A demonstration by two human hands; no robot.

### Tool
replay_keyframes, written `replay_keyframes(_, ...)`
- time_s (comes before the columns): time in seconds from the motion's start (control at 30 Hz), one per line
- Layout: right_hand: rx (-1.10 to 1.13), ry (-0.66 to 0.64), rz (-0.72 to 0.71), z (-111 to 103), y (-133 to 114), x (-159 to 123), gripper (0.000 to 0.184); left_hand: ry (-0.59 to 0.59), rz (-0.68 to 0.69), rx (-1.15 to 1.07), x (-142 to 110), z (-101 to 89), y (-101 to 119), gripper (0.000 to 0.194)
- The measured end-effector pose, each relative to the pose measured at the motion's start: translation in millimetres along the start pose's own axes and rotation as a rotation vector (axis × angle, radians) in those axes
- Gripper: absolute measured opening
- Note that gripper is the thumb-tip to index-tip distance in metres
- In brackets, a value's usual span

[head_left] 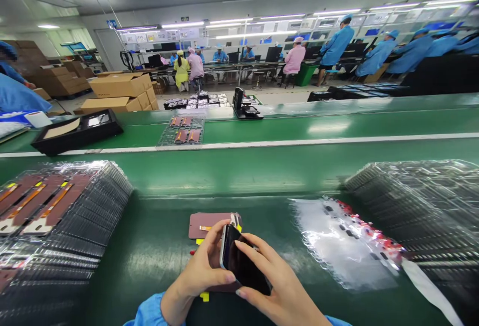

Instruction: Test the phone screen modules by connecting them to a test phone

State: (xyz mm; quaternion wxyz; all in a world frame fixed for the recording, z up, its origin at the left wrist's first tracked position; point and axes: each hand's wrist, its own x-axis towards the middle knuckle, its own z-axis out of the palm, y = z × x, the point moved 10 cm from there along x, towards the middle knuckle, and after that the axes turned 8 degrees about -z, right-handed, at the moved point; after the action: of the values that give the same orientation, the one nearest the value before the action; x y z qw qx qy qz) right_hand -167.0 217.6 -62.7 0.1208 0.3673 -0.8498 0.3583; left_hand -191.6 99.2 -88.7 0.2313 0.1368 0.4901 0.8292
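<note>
Both my hands hold a dark phone screen panel (pixel 241 263) tilted up over the green table (pixel 157 246). My left hand (pixel 196 276) grips its left edge with fingers curled round it. My right hand (pixel 279 288) lies over its lower right side, fingers pressed on the glass. A second brown panel with a yellow flex strip (pixel 207 225) lies flat on the table just beyond the held one. Small yellow tabs (pixel 204 296) lie near my left wrist.
A tall stack of clear trays with brown panels (pixel 48 216) stands at left; another stack of clear trays (pixel 422 206) at right. Peeled films (pixel 344 241) lie between. A conveyor (pixel 299 129) beyond carries a black tray (pixel 75 131) and a panel tray (pixel 183 130). Workers sit far back.
</note>
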Motion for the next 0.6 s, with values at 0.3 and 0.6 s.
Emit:
replay_keyframes(0.3, -0.129, 0.000, -0.065, -7.0, -13.2, 2.3, 0.062, -0.035, -0.007, -0.052, 0.1, 6.2, 4.0, 0.083)
replay_keyframes(0.6, -0.194, 0.056, -0.164, -12.8, -26.5, 2.7, 0.063, 0.001, -0.004, 0.058, -3.4, 5.5, 4.5, 0.086)
